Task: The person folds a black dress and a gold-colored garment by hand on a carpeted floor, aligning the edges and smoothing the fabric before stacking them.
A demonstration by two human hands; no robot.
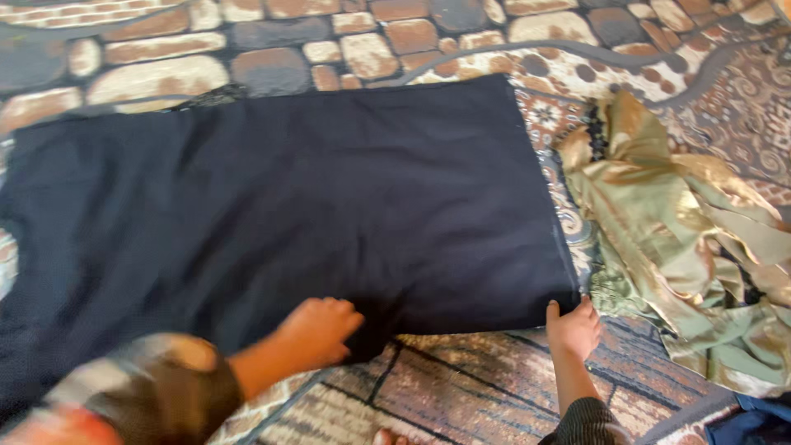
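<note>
Down on the patterned floor covering (461, 387), a large dark navy cloth (288, 198) lay spread flat, taking up most of the view. Both hands were at its near edge, well apart from each other. The left hand (317, 330) gripped the cloth's near hem, its fingers curled into the fabric where the edge bunched slightly. The right hand (574, 327) pinched the near right corner of the cloth, thumb on top and fingers tucked beneath the edge. The left arm wore a blurred, multicoloured sleeve (156, 387), and the right wrist showed a dark ribbed cuff (587, 422). Just beside the cloth's right edge, a crumpled heap of shiny olive-gold fabric (676, 239) rested on the covering. A blue item (754, 424) sat at the lower right corner, too cut off to identify.
</note>
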